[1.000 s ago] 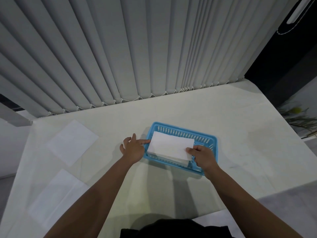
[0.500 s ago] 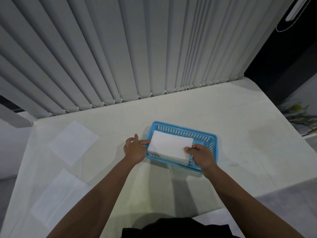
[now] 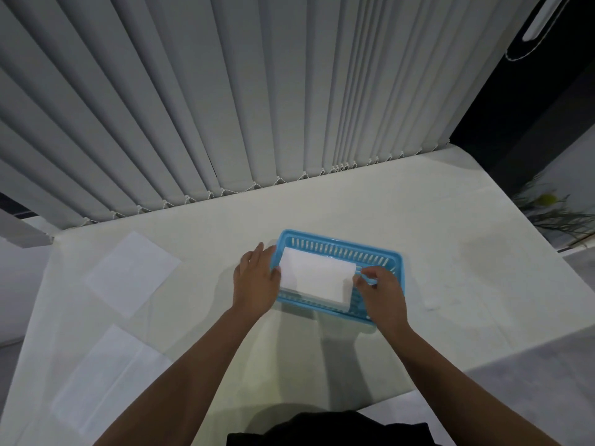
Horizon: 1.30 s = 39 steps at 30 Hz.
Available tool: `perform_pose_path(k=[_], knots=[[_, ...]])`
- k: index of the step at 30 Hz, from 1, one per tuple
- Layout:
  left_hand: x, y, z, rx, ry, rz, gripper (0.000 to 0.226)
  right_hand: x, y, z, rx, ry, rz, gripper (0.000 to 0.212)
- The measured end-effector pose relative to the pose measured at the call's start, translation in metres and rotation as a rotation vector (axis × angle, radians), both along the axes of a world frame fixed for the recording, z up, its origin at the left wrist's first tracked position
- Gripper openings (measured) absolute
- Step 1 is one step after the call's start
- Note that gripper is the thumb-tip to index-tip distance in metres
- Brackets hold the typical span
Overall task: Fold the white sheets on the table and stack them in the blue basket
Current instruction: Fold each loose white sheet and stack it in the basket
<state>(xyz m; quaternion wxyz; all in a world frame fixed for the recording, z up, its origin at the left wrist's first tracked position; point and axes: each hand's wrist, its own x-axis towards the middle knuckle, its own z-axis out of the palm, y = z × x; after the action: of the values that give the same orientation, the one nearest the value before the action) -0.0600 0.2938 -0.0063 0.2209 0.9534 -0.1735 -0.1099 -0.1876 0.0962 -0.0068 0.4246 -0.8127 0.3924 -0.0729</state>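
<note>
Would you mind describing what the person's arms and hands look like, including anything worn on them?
Both forearms are bare to the bottom of the picture, with no sleeves showing. The left hand and the right hand carry no gloves, rings, watch or bracelets that I can see. A dark garment shows at the bottom edge.

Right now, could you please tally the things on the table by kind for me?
Blue basket: 1
Folded white stack in the basket: 1
Flat white sheets on the table, far and near: 2
Total: 4
</note>
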Motion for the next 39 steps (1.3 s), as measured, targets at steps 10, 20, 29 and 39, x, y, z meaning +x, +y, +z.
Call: perform_pose_path(k=[10,20,29,39], knots=[[-0.002,-0.019,-0.031,0.414,-0.108,-0.389,0.092,0.013,0.011,-0.029,-0.547,0.383,0.678,0.097],[0.001,-0.015,-0.034,0.364,-0.092,-0.39,0.097,0.008,0.007,-0.035,-0.562,0.362,0.64,0.1],[0.011,-0.013,-0.007,-0.457,0.433,0.266,0.05,-0.011,-0.022,-0.029,-0.216,0.097,0.013,0.075],[0.007,-0.019,-0.006,-0.605,0.641,0.359,0.045,-0.011,-0.017,-0.026,0.095,0.007,-0.153,0.065]])
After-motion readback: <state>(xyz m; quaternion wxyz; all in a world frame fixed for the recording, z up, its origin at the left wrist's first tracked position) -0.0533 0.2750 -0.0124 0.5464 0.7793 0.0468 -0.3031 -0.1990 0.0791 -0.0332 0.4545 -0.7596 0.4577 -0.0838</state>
